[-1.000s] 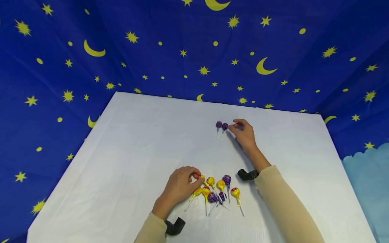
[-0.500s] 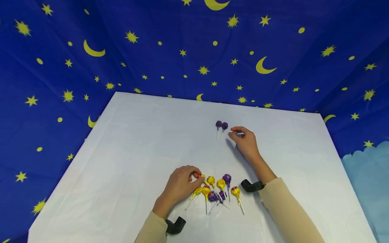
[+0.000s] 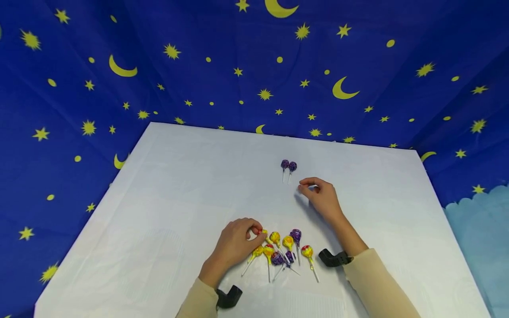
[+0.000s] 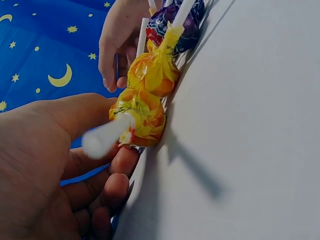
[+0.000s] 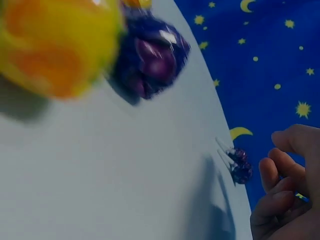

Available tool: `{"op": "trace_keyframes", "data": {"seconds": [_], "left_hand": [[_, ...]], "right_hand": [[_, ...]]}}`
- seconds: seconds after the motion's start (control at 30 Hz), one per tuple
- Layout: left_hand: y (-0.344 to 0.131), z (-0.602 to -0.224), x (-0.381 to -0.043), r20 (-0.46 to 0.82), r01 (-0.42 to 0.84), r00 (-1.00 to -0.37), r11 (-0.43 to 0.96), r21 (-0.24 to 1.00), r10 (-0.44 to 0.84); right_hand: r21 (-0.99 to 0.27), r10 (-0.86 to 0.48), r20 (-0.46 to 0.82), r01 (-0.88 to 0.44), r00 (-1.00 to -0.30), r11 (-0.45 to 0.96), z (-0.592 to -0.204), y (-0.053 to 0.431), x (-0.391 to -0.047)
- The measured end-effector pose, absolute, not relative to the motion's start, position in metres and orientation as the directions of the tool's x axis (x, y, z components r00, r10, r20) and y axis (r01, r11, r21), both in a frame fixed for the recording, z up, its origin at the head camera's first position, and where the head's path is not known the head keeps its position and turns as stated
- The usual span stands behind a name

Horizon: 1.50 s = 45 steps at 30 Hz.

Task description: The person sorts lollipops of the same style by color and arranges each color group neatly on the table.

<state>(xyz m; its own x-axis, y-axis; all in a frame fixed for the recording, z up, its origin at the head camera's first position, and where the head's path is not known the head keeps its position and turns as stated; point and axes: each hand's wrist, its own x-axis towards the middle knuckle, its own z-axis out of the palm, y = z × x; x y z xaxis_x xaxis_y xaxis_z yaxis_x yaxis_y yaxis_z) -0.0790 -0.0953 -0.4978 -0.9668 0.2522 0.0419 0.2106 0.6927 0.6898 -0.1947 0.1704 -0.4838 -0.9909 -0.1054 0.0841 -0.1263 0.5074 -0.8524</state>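
My left hand [image 3: 233, 242] is at the near pile, thumb and fingers pinching a yellow-and-red lollipop [image 3: 263, 233]. In the left wrist view, a yellow lollipop [image 4: 142, 122] sits at the fingertips, its white stick toward the camera. Around it lie several yellow lollipops [image 3: 288, 241] and purple lollipops [image 3: 295, 235], some sticks crossing. My right hand [image 3: 324, 198] hovers over the table, fingers loosely bent, holding nothing. Beyond its fingertips, two purple lollipops [image 3: 292, 166] lie side by side, sticks toward me.
A white table [image 3: 191, 176] carries everything. Blue cloth [image 3: 222, 84] with yellow moons and stars rises behind and beside it. One yellow lollipop [image 3: 307, 251] lies slightly apart at the pile's right. A black wrist mount [image 3: 333, 258] sits on the right wrist.
My right hand has drawn back toward me, away from the two purple lollipops, which stay in place. The left hand has kept still at the pile.
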Motion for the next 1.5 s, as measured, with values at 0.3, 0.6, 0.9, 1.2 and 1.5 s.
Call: {"op": "trace_keyframes", "data": {"seconds": [0.3, 0.6, 0.9, 1.2, 1.5], "left_hand": [[-0.097, -0.499, -0.075, 0.036, 0.193, -0.970, 0.675, 0.713, 0.239], [-0.099, -0.501, -0.077, 0.034, 0.196, -0.968, 0.665, 0.721, 0.249], [-0.096, -0.499, -0.078, 0.029, 0.189, -0.971, 0.696, 0.693, 0.236], [-0.095, -0.497, -0.079, 0.023, 0.192, -0.969, 0.687, 0.701, 0.247], [-0.094, -0.495, -0.079, 0.019, 0.177, -0.973, 0.694, 0.698, 0.228]], "right_hand": [[-0.755, -0.265, 0.171, -0.299, -0.949, 0.583, -0.483, 0.166, -0.166], [-0.720, -0.306, 0.198, -0.350, -0.931, 0.599, -0.489, 0.171, -0.146], [-0.746, -0.389, 0.199, -0.396, -0.900, 0.536, -0.498, 0.182, -0.117], [-0.782, -0.447, 0.096, -0.345, -0.890, 0.519, -0.501, 0.188, -0.105], [-0.779, -0.438, 0.059, -0.316, -0.897, 0.542, -0.501, 0.186, -0.105]]}}
